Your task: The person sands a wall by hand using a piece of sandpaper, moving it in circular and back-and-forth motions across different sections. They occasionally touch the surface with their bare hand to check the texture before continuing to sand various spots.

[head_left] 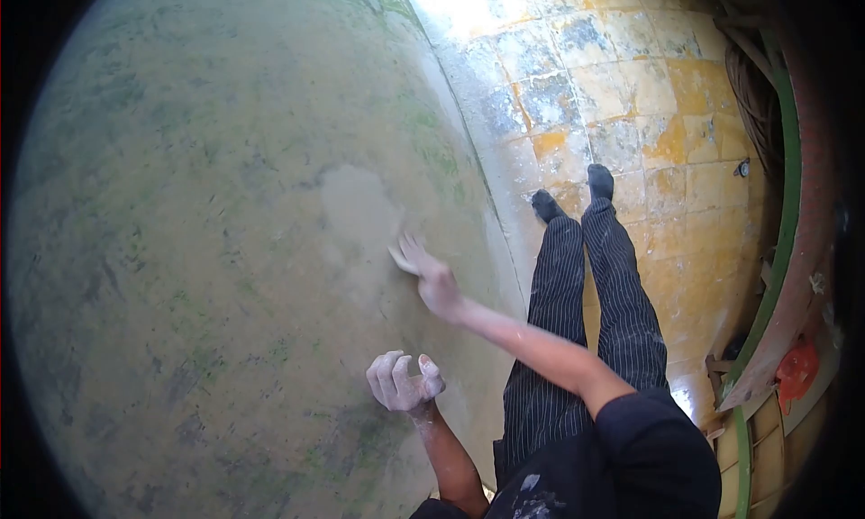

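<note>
My right hand [427,274] reaches across to a broad greenish-brown surface [207,249], its fingers stretched out and slightly blurred. Just beyond its fingertips is a pale, powdery patch [360,204] on that surface. Nearer to my body, my left hand [399,382] has its fingers curled inward and the thumb close by. White powder coats the left fingers and thumb. Whether anything lies inside the curled fingers is hidden. Light dust also shows on the right hand and forearm.
Stained yellow and grey floor tiles [631,95] run alongside the surface's edge. My feet [600,182] in dark socks are on them. At the right stand a green-edged curved frame [786,186], coiled cable or hose [752,104] and a red plastic bag [796,372].
</note>
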Available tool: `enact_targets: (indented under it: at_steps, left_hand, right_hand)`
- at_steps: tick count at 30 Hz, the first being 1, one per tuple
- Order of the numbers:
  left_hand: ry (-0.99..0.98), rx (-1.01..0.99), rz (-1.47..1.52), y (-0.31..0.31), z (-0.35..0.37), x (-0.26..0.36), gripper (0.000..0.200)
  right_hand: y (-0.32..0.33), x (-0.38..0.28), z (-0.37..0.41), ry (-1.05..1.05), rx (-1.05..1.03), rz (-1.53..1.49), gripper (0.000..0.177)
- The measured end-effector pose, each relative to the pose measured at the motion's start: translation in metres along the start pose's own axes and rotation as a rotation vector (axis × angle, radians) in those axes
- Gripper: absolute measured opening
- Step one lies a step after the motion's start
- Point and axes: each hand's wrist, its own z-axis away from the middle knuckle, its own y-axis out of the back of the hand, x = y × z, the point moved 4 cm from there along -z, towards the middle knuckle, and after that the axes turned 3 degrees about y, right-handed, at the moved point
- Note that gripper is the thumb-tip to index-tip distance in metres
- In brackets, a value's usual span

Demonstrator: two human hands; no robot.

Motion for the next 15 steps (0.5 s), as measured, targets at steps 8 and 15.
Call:
enact_targets:
  at_steps: [8,15]
  left_hand:
    - [0.002,0.014,-0.009,0.001,0.001,-0.001,0.014]
    - [-0.014,-0.012,-0.008,0.000,0.006,-0.003,0.014]
  right_hand:
    - [0.002,-0.031,-0.105,0.169,0.106,-0.045,0.055]
    - [0.002,-0.043,-0.001,0.189,-0.044,-0.160,0.065]
